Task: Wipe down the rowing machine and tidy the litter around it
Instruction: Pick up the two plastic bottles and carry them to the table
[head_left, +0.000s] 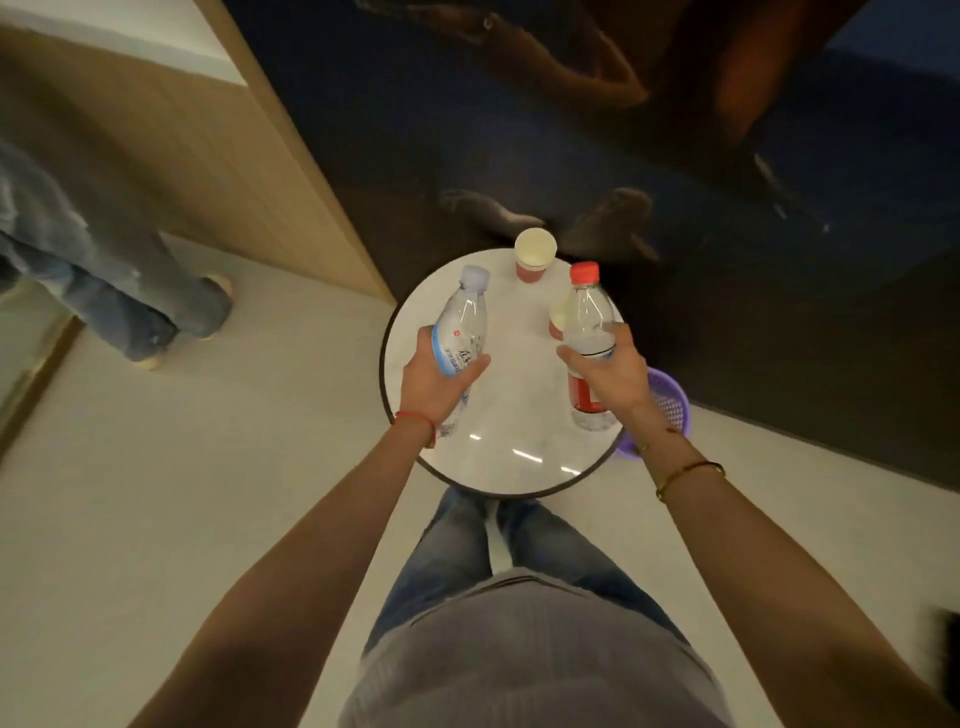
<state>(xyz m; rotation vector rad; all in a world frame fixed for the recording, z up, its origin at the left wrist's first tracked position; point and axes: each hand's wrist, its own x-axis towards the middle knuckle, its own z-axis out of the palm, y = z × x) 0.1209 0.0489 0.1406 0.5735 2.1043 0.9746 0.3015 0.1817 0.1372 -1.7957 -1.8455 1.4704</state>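
My left hand (434, 382) grips a clear plastic bottle with a blue label and pale cap (462, 322), tilted over the round white table (519, 452). In my right hand (615, 376) is a clear bottle with a red cap and red label (587, 317), held nearly upright above the table's right side. A paper cup with a red base (535, 254) stands at the table's far edge. A second cup (558, 319) shows partly behind the red-capped bottle. No rowing machine is in view.
A purple plastic basket (670, 400) sits on the floor just right of the table, under my right wrist. Another person's legs in jeans (130, 291) stand at the left by a wooden wall panel (218, 171). A dark glossy wall (675, 182) lies behind the table.
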